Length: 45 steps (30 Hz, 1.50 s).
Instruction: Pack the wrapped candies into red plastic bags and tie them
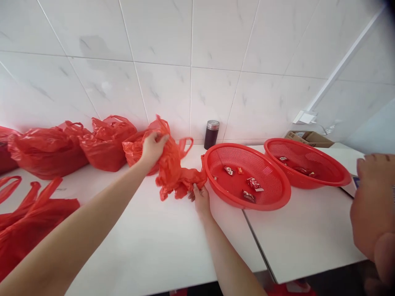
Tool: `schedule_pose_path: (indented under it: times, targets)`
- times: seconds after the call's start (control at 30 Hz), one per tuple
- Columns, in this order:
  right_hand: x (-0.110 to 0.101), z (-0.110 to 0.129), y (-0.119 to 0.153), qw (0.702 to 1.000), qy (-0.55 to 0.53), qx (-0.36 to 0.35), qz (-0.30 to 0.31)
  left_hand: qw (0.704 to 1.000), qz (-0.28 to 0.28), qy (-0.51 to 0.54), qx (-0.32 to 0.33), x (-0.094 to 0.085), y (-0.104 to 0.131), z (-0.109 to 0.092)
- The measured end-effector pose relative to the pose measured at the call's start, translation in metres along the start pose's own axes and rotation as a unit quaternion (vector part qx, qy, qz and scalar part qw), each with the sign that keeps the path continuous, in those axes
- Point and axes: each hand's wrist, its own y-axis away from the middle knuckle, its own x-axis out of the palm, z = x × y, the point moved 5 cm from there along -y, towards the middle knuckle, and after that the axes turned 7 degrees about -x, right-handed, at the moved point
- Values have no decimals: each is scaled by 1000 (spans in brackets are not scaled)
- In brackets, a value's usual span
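Note:
My left hand [152, 149] pinches the upper part of a thin red plastic bag [171, 164], which hangs crumpled above the white table [148, 242]. Lower and to the right, my right hand [201, 199] has its fingers closed on the bag's bunched end, close to the rim of a red plastic basket [282, 197]. A few wrapped candies [253, 183] lie on that basket's bottom. Behind my left hand stands a filled red bag [132, 150], partly hidden by the hand and the held bag.
More filled red bags [108, 144] line the wall at left; another red bag [40, 218] lies nearer. A dark tumbler [211, 135] stands behind the basket. At right are a second red basket [339, 176], a cardboard box [317, 139] and another person's hand [373, 205].

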Motion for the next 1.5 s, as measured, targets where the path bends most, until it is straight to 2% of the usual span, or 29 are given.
schedule_pose_path:
  times: [0.07, 0.13, 0.2, 0.27, 0.33, 0.4, 0.5, 0.57, 0.6, 0.7, 0.77, 0.83, 0.9, 1.03, 1.1, 1.17, 1.23, 1.33, 1.43, 1.5]
  targets:
    - [-1, -2, -1, 1000, 3, 2, 1, 998, -50, -4, 23, -12, -22, -18]
    - [-1, -2, -1, 1000, 8, 0, 7, 998, -44, -14, 44, -16, -35, -33]
    - [1, -1, 1, 1000, 10, -3, 11, 998, -22, -26, 59, -16, -33, -40]
    - [2, 2, 3, 1000, 10, -8, 14, 997, 4, -29, 74, -13, -16, -37]
    - [4, 6, 7, 1000, 10, -18, 20, 995, 54, -22, 85, -8, 14, -22]
    - [8, 12, 12, 999, 14, -31, 34, 990, 127, -24, 64, 0, 51, 3]
    - [15, 21, 20, 996, 28, -54, 68, 953, 298, 22, -50, 18, 101, 49]
    - [19, 25, 24, 993, 39, -68, 88, 941, 325, 50, -80, 20, 119, 68]
    - [19, 27, 24, 992, 48, -77, 92, 944, 312, 62, -88, 18, 121, 74]
    - [13, 28, 21, 990, 80, -96, 64, 960, 227, 113, -118, 3, 112, 85]
    - [7, 26, 17, 991, 91, -92, 38, 958, 188, 160, -143, -5, 106, 88]
    - [4, 24, 16, 993, 83, -79, 35, 949, 174, 206, -164, -8, 107, 90]
    - [8, 24, 17, 993, 70, -66, 64, 936, 175, 246, -179, -6, 114, 90]
    - [25, 15, 24, 982, 10, 13, 189, 914, 167, 311, -199, 0, 127, 88]
    - [25, 9, 23, 981, 1, 37, 188, 910, 138, 337, -196, -4, 123, 84]
    - [18, 4, 18, 990, 12, 34, 136, 913, 89, 359, -171, -13, 106, 74]
    - [11, 0, 13, 995, 19, 31, 92, 919, 31, 372, -130, -24, 80, 56]
    - [9, -2, 11, 996, 24, 27, 81, 929, -27, 362, -68, -30, 31, 15]
    - [13, -1, 13, 994, 28, 12, 105, 946, -25, 321, -49, -19, -8, -25]
    - [15, 2, 15, 993, 29, -1, 117, 955, -12, 292, -48, -10, -15, -41]
